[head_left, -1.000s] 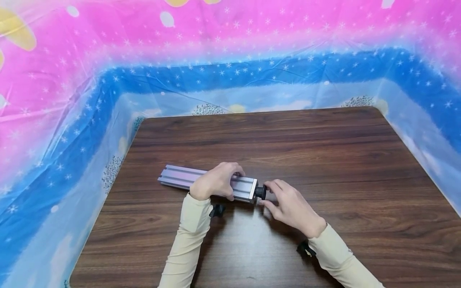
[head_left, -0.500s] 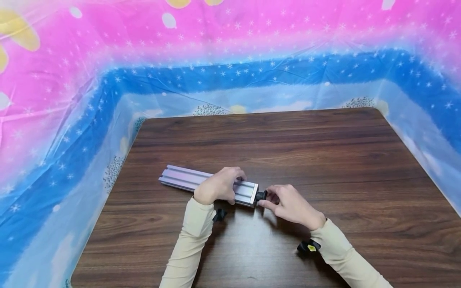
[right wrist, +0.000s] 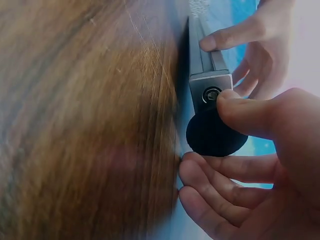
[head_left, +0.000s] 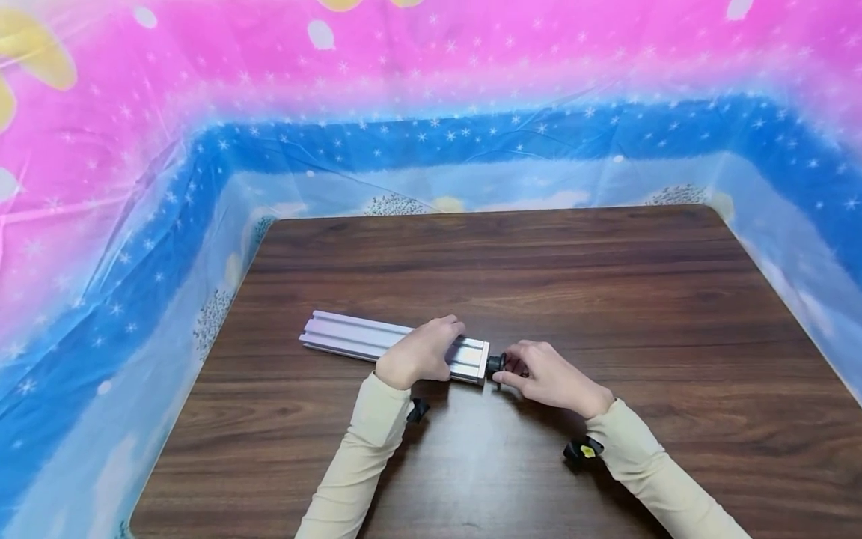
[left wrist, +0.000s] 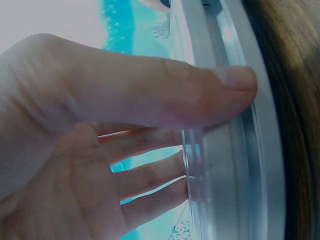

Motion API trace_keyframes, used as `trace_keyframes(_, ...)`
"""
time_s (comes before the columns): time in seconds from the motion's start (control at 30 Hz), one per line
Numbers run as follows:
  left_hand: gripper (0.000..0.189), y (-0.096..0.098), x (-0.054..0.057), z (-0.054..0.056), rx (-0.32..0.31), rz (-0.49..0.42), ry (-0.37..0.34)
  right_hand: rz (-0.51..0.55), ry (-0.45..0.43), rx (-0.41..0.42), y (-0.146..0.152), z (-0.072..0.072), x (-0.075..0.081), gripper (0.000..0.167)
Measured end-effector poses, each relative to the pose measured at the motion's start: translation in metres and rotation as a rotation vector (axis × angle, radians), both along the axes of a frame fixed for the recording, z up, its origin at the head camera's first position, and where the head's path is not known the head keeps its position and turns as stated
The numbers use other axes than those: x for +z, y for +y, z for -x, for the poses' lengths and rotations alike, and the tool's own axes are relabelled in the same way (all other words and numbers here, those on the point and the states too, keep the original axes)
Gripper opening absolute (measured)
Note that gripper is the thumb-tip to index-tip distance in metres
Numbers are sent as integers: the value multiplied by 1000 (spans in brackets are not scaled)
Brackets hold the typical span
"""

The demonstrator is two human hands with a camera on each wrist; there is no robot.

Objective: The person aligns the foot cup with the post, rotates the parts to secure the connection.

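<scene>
A silver aluminium profile (head_left: 357, 335) with long grooves lies flat on the table, slightly angled. My left hand (head_left: 420, 352) grips it near its right end, thumb along the near side and fingers over the far side. The left wrist view shows the thumb (left wrist: 200, 95) pressed along a groove. A black round foot (right wrist: 215, 132) projects from the end plate of the profile. Thumb and fingers of my right hand (head_left: 555, 378) pinch this foot at its rim. In the right wrist view, a socket screw (right wrist: 212, 94) shows in the end plate beside the thumb tip.
The dark wood-grain table (head_left: 471, 262) extends well beyond both hands on all sides. A pink and blue patterned cloth (head_left: 438, 142) hangs behind and around it. Black wrist mounts (head_left: 582, 451) sit under the cream sleeves (head_left: 636, 449).
The fingers of my right hand have curled in more around the black foot. The left hand keeps its grip, and the profile shows hardly any movement.
</scene>
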State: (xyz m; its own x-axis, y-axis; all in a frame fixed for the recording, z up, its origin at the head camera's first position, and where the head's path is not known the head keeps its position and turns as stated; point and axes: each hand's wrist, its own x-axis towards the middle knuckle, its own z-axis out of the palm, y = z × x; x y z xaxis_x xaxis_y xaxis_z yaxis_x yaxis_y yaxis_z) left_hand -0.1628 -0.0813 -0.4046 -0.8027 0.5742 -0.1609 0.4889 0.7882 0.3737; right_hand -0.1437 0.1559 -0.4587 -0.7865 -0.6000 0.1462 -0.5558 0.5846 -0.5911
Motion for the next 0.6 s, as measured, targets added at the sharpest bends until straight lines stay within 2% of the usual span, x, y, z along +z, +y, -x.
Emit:
trace_keyframes(0.23,67,6,-6,-9,-14,24,19,-75,40,4,8,-3,-1,19)
trace_keyframes(0.43,67,8,-6,-15,-16,37,55,-65,19,-14,12,-5,1,19)
trace_keyframes(0.5,68,7,-7,-17,-29,15,57,-72,26,-30,13,-6,2,26)
trace_keyframes(0.6,75,3,-10,-21,-29,-64,78,-112,60,-78,13,-7,6,46)
